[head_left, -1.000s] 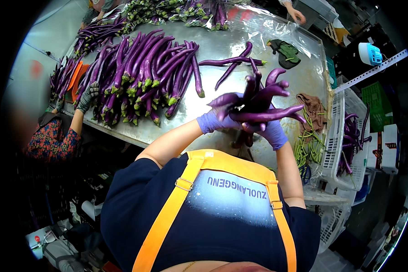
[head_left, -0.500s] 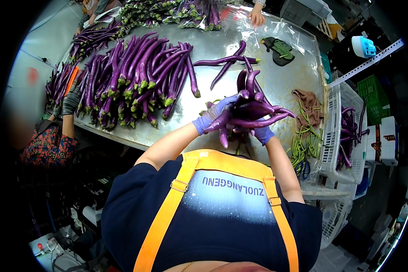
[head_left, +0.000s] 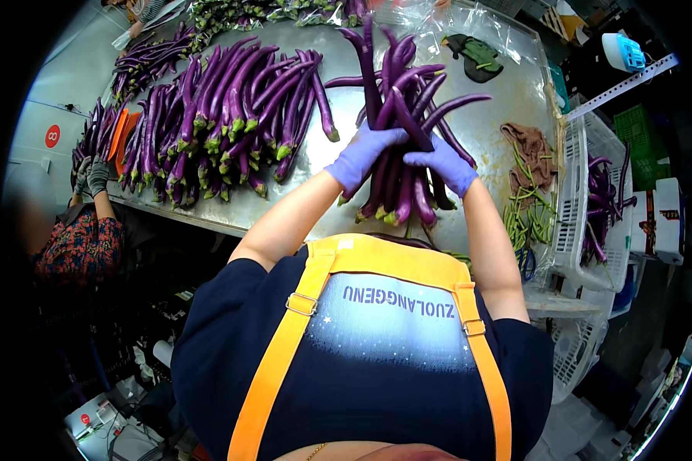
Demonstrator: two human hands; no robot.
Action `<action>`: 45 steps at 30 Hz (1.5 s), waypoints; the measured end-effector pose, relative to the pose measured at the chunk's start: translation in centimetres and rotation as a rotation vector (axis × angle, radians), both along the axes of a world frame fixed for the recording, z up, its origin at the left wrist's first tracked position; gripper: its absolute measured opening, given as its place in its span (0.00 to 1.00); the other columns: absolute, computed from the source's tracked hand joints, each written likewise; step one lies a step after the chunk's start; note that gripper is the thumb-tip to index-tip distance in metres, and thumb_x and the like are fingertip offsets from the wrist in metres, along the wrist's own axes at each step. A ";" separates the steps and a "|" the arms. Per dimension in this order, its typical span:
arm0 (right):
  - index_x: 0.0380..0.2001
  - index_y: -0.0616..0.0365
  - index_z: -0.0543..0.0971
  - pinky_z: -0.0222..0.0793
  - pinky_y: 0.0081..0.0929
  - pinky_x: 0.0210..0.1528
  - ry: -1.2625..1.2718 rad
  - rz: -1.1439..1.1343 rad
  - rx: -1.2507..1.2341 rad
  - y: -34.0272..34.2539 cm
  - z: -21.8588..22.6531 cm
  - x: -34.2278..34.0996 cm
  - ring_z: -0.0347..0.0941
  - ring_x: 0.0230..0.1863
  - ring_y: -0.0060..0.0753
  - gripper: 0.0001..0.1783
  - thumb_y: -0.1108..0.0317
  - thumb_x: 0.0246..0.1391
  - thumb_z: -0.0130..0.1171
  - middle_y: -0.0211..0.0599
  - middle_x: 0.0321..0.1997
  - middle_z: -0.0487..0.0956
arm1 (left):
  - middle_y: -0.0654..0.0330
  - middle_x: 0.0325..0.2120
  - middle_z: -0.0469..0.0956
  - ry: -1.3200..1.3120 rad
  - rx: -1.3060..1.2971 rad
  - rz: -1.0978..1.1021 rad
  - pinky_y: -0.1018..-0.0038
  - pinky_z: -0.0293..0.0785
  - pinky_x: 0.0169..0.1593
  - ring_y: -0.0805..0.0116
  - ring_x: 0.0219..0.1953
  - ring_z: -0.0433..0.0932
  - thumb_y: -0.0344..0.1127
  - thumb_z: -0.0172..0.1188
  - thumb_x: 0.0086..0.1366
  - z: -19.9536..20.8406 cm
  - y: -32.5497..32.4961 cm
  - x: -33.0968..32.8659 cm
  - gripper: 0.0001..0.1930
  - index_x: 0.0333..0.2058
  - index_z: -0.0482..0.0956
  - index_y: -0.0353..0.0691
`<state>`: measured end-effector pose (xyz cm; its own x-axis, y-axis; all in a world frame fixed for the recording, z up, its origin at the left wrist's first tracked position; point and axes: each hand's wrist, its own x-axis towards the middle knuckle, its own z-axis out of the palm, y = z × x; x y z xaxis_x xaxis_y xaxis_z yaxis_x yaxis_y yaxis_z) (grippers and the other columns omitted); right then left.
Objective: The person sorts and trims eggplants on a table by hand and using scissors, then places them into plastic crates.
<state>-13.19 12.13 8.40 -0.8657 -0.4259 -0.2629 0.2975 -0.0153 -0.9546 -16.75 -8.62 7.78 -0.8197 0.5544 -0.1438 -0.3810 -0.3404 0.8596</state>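
A thick bunch of long purple eggplants (head_left: 396,180) is held between my two hands over the metal table. My left hand (head_left: 361,159), in a purple glove, grips its left side. On the right side my right hand (head_left: 447,164), gloved alike, has its thumb across the front and its other fingers hidden behind. The stem ends point down toward me and the thin tips fan out upward. To the left lies a big pile of eggplants (head_left: 231,107), green stem ends facing me. A single eggplant (head_left: 342,81) shows partly behind the bunch.
Right of my hands lie green stem trimmings (head_left: 527,223) and a brown cloth (head_left: 529,150). A white crate (head_left: 573,200) with eggplants stands beyond the table's right edge. Clear plastic and a dark green cloth (head_left: 477,58) are at the back. A co-worker's grey-gloved hands (head_left: 92,177) are at the left edge.
The bunch has turned from pointing toward me to standing upright, tips up and stem ends down. Both my hands now hold its sides. The co-worker's hands have moved closer together.
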 end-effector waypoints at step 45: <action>0.66 0.58 0.68 0.65 0.33 0.66 0.259 -0.013 -0.120 -13.1 6.9 -0.7 0.72 0.61 0.32 0.36 0.55 0.60 0.68 0.33 0.62 0.75 | 0.56 0.65 0.69 0.397 -0.032 0.260 0.68 0.63 0.70 0.67 0.66 0.67 0.30 0.70 0.59 9.1 -13.3 2.9 0.46 0.73 0.56 0.37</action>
